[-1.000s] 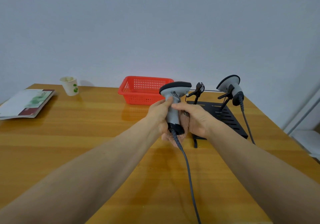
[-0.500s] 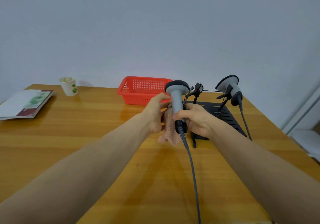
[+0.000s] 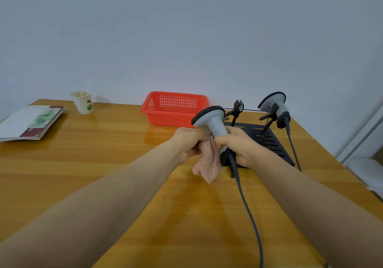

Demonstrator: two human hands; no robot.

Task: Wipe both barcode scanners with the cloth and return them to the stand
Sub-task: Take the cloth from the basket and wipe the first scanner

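Observation:
My right hand (image 3: 238, 145) grips the handle of a grey barcode scanner (image 3: 214, 122) with a black-rimmed head, held above the table in front of the stand. Its dark cable (image 3: 248, 216) trails toward me. My left hand (image 3: 189, 143) is closed on a pink knitted cloth (image 3: 207, 164), pressing it against the handle's left side; the cloth's lower part hangs loose. A second grey scanner (image 3: 273, 106) rests in the right holder of the black stand (image 3: 269, 141). The stand's left holder (image 3: 236, 110) holds nothing.
A red plastic basket (image 3: 175, 108) sits just behind the hands. A paper cup (image 3: 83, 102) and a booklet (image 3: 31, 122) lie at the far left of the wooden table (image 3: 103, 154). The table's right edge runs close beside the stand.
The scanner has turned and tilted so its head points left and away. The cloth now hangs lower from my left hand, which has closed tighter against the handle.

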